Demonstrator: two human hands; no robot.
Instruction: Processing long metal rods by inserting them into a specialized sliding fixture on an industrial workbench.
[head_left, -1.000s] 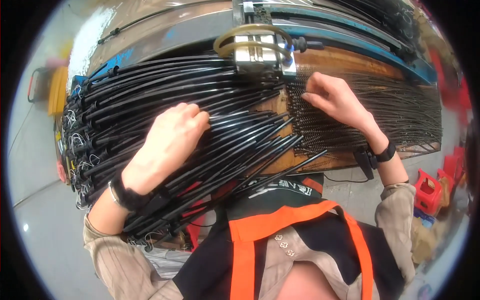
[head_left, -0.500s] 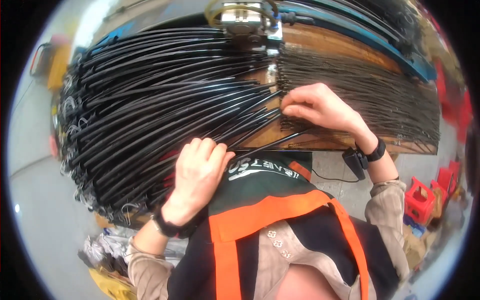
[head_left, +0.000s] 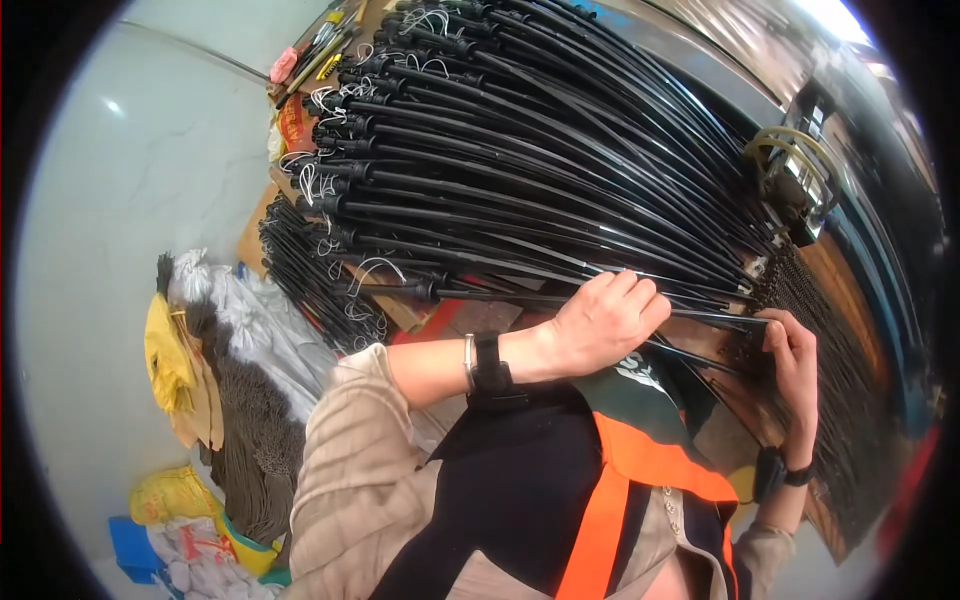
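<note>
Two-handed hold on a slender black rod (head_left: pixel 715 317). The left hand (head_left: pixel 612 322) lies palm down with its fingers curled closed over the rod; its underside is hidden, so how firmly it presses cannot be told. The right hand (head_left: pixel 793 355) forms a narrow pinch, thumb and forefinger meeting at the rod's free end. The rod spans the gap between the hands and appears to run on leftward beyond the left wrist to a thicker black collar (head_left: pixel 427 291). Just below the grip, a second rod (head_left: pixel 692 358) slants down toward the right hand. Above and to the left of the grip lies a dense pile of rods (head_left: pixel 560 170), white cords (head_left: pixel 318 185) looped at their far ends. Beyond the right fingertips spread thin dark strands (head_left: pixel 825 330).

Handling, by judgement: each rod is probably light and springy, stiff enough to stay straight over a short span but bowing along its length. The glossy surface may slide or roll under a loose palm. The bare shaft near the free end suits a fingertip pinch, with the other hand steadying further back; the cords look likely to snag.
</note>
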